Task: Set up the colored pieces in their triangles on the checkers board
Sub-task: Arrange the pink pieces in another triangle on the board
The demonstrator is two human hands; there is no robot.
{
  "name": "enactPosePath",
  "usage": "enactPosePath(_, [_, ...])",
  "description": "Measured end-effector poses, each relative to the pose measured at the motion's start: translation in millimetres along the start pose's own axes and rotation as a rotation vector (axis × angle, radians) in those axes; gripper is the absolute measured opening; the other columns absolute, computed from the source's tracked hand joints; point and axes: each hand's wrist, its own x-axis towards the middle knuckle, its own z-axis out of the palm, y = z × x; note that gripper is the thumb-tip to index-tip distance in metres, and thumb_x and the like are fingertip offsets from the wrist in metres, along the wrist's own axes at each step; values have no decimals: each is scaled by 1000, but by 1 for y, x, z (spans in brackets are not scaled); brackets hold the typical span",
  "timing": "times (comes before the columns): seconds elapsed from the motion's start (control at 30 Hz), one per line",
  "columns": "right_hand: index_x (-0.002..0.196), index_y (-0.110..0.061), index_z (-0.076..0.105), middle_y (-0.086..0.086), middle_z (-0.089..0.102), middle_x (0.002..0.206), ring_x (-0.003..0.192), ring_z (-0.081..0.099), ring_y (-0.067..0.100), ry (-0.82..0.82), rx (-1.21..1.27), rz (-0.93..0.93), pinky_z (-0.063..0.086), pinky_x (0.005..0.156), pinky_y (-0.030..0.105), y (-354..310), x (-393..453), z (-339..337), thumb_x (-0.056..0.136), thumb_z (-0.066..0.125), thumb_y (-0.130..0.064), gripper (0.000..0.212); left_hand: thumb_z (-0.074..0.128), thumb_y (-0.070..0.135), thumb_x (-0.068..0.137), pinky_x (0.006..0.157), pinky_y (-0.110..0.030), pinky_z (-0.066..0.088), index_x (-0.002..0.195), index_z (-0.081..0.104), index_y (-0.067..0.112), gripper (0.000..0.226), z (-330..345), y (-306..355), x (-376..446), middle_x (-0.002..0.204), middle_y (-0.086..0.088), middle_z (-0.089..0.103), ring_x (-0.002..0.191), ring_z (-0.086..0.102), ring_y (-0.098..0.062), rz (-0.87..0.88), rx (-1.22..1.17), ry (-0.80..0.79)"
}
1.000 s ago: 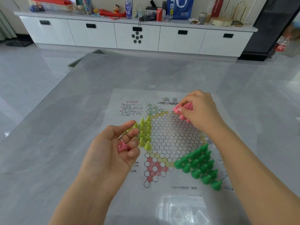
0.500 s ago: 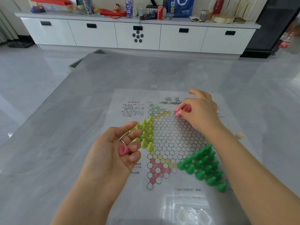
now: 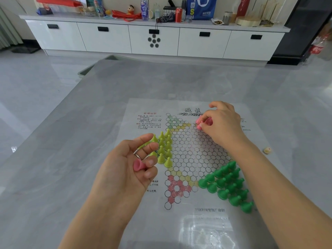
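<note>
The right hand point(image 3: 223, 124), right of centre in the frame, is pinching small pink plastic cone pieces point(image 3: 202, 123) at the upper edge of the printed paper checkers board point(image 3: 190, 151), its grip clamped on them with fingertips curled down toward the circles. The left hand point(image 3: 125, 169), lower centre, is cupping one more pink cone piece point(image 3: 138, 164) against its curled fingers, grip closed round it, held above the grey stone-look surface point(image 3: 71, 159) and not yet on the board. To do this step well, the right hand is probably best lowering each piece base-first onto a single printed circle in the triangle under it (that triangle's colour is hidden by the hand), releasing one at a time so neighbours are not toppling. The pieces are looking smooth, light and hollow, with flared bases and narrow tips, so they are likely tipping easily on the thin, slightly glossy sheet. The yellow-green cone pieces point(image 3: 165, 148) are standing packed in the left-of-centre triangle, and the dark green cone pieces point(image 3: 228, 186) are filling the lower-right triangle; the red triangle point(image 3: 177, 187) at lower centre is lying bare.
</note>
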Motion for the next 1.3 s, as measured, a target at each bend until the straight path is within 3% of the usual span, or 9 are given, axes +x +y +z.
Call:
enactPosePath(0.23, [83, -25, 68, 2, 52, 121, 121, 39, 22, -31, 19, -3, 31, 97, 41, 1, -2, -2, 77, 68, -27, 6, 45, 8, 79, 32, -18, 32, 93, 62, 5, 22, 0, 1, 0, 62, -5, 60, 36, 37, -10, -5, -7, 0])
enactPosePath(0.33, [80, -24, 63, -4, 48, 114, 87, 62, 15, 17, 198, 8, 50, 84, 39, -3, -2, -16, 78, 66, -18, 7, 44, 6, 81, 34, -19, 37, 93, 62, 3, 22, 0, 0, -1, 63, -7, 60, 38, 42, -10, 0, -51, -8])
enactPosePath(0.4, [82, -24, 63, -10, 45, 113, 56, 63, 4, -8, 377, -24, 51, 56, 14, -13, -6, -33, 82, 63, -18, 6, 46, 6, 79, 43, -22, 48, 93, 62, 1, 22, 0, -1, 1, 66, -10, 63, 48, 54, -14, 4, -93, -22])
enactPosePath(0.5, [80, -36, 65, -20, 60, 97, 68, 61, -8, -240, 535, -225, 44, 55, 3, -39, -15, -59, 80, 62, -28, 8, 53, 8, 69, 68, -34, 56, 94, 63, -1, 29, 2, -2, 2, 75, -17, 68, 74, 69, -26, -1, -165, -29])
enactPosePath(0.7, [92, -29, 71, -13, 65, 79, 72, 59, -1, -621, 483, -505, 50, 68, 16, -80, -37, -65, 78, 68, -25, 15, 43, 21, 84, 94, -33, 44, 122, 51, -3, 46, 8, -2, -2, 117, -26, 60, 103, 60, -30, -44, -263, -162])
enactPosePath(0.9, [96, -25, 69, -10, 57, 81, 72, 50, 0, -594, 366, -594, 41, 65, 15, -89, -43, -58, 77, 69, -23, 18, 47, 26, 77, 68, -26, 38, 117, 55, 2, 47, 3, 0, -2, 99, -15, 56, 94, 52, -24, -21, -266, -189])
enactPosePath(1.0, [91, -21, 69, -16, 53, 79, 74, 50, -4, -571, 364, -625, 40, 68, 11, -93, -45, -57, 79, 68, -20, 12, 54, 20, 77, 67, -25, 48, 110, 58, 2, 38, 2, -1, 1, 98, -14, 57, 96, 58, -22, 18, -202, -235])
enactPosePath(1.13, [87, -17, 69, -20, 50, 77, 73, 49, -6, -535, 382, -624, 41, 70, 9, -94, -45, -58, 79, 67, -17, 8, 46, 11, 85, 93, -31, 49, 122, 53, -3, 40, 1, -5, 7, 119, -20, 56, 122, 51, -29, 79, -107, -256])
enactPosePath(1.3, [83, -15, 67, -12, 61, 75, 69, 53, -2, -502, 463, -540, 43, 65, 11, -91, -46, -59, 80, 65, -15, 5, 50, 15, 81, 79, -31, 56, 99, 68, 4, 28, -1, -10, 8, 103, -14, 67, 96, 66, -21, 139, 10, -240])
